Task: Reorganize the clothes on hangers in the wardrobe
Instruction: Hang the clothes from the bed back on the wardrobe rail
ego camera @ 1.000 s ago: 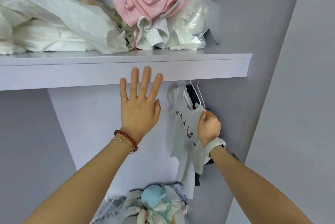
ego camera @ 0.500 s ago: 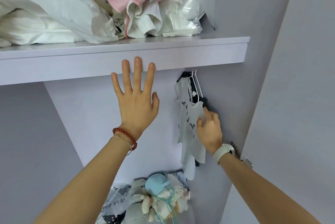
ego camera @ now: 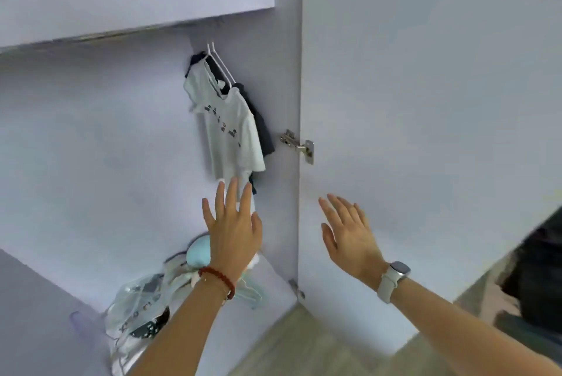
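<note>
A small white printed T-shirt (ego camera: 231, 129) hangs on a white hanger (ego camera: 219, 64) under the shelf, at the right end of the wardrobe. A dark garment (ego camera: 261, 129) hangs right behind it on a second white hanger. My left hand (ego camera: 232, 229), with a red bead bracelet, is spread flat just below the shirt's hem and holds nothing. My right hand (ego camera: 349, 235), with a white watch, is spread in front of the wardrobe door and holds nothing.
The open wardrobe door (ego camera: 425, 102) stands on the right, with a metal hinge (ego camera: 299, 146). A shelf (ego camera: 137, 1) runs above the clothes. On the wardrobe floor lie a clear plastic bag (ego camera: 137, 311) and a pale blue soft toy (ego camera: 199, 252).
My right hand has let go of the white T-shirt and moved down and right, fingers spread. My left hand has dropped from under the shelf. The view has tilted down.
</note>
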The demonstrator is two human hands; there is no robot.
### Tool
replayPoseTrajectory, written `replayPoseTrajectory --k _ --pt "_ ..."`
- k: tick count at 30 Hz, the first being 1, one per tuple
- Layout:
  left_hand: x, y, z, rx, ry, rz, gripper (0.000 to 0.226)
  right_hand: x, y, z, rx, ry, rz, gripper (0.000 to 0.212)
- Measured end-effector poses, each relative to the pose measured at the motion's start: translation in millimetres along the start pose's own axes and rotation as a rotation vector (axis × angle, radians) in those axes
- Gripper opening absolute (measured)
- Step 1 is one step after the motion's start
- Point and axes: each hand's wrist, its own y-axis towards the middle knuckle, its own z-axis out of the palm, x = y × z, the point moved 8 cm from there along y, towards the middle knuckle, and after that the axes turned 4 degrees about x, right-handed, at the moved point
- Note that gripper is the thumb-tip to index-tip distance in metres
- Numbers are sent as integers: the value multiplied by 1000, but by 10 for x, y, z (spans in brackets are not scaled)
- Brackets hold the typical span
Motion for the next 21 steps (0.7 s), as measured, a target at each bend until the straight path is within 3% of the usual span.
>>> replayPoseTrajectory --k 4,10,15,21 --pt "-698 -580 536 241 -151 156 51 -634 -1070 30 53 -28 225 47" --pt "-2042 -1574 1207 603 -348 522 51 -1599 -2874 -34 28 -28 731 44" --pt "-3195 -2207 1445 738 -412 845 49 -2126 -4238 -102 -78 37 1128 45" --pt "-4576 -2995 1805 952 -472 1052 49 -2697 -5609 -119 -228 188 1488 41"
